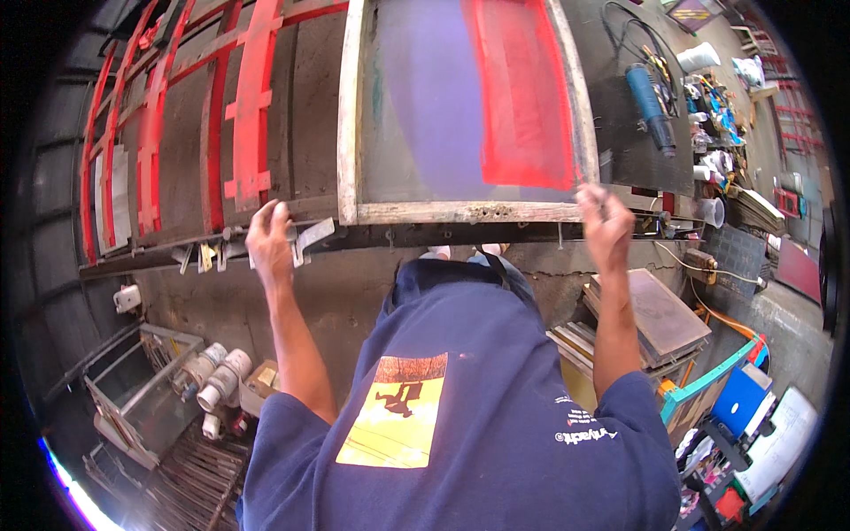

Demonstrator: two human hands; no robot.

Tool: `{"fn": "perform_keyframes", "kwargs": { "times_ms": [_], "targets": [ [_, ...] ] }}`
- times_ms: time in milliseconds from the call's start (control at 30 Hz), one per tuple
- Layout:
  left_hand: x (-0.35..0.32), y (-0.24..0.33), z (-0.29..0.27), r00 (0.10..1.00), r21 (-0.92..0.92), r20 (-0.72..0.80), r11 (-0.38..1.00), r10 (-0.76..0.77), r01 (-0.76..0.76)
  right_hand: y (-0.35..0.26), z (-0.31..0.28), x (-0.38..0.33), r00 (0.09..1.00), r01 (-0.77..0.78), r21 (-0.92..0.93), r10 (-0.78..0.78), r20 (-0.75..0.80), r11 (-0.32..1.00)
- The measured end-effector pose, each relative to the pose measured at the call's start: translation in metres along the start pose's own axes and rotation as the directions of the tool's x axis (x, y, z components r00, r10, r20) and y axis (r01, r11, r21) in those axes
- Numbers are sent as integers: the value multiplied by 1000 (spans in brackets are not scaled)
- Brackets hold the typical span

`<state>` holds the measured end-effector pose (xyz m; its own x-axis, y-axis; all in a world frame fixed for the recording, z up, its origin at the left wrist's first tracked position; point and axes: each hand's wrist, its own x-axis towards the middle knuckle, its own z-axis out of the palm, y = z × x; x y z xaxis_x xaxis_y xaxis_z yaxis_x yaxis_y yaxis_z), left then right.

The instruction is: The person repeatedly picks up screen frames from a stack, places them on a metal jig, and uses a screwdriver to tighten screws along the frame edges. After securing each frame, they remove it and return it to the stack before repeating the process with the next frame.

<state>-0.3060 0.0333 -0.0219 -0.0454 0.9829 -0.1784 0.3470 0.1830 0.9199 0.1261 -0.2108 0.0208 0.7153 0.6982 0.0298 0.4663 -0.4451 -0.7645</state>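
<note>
Both arms reach out ahead from the navy shirt (496, 380), elbows slightly bent, forearms either side of the body. Here's the left hand (270, 239), raised at the worktop's (310, 115) near edge, fingers bent, thumb beside the fingertips; nothing shows in that grip, though how far it's open I can't tell. Over to the right hand (606, 221), wrist bent, fingers curled, thumb toward the wooden frame's (478, 212) near right corner. It's right at that corner, but blur hides whether the grip has hold of the wood or how wide it stands.

Now the count! One wooden frame, lying flat on the worktop between the hands, its mesh carrying one purple patch (434, 97) and one red band (527, 97). To its left, at least four long red strips (252, 115). To its right, one blue-and-black hand tool (649, 102). Down below, two white cylindrical containers (225, 380) side by side at lower left, and one stack of flat panels (655, 319) beside the right forearm.
</note>
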Motion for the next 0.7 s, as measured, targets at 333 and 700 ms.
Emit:
{"fn": "perform_keyframes", "kwargs": {
  "times_ms": [333,700],
  "targets": [
    [66,23,147,929,145,359,989,-90,39,120,-2,64,917,-377,-166,392,69,911],
    [-7,81,172,932,-224,325,970,163,-92,83,-96,-20,916,-326,128,347,-202,937]
  ]
}}
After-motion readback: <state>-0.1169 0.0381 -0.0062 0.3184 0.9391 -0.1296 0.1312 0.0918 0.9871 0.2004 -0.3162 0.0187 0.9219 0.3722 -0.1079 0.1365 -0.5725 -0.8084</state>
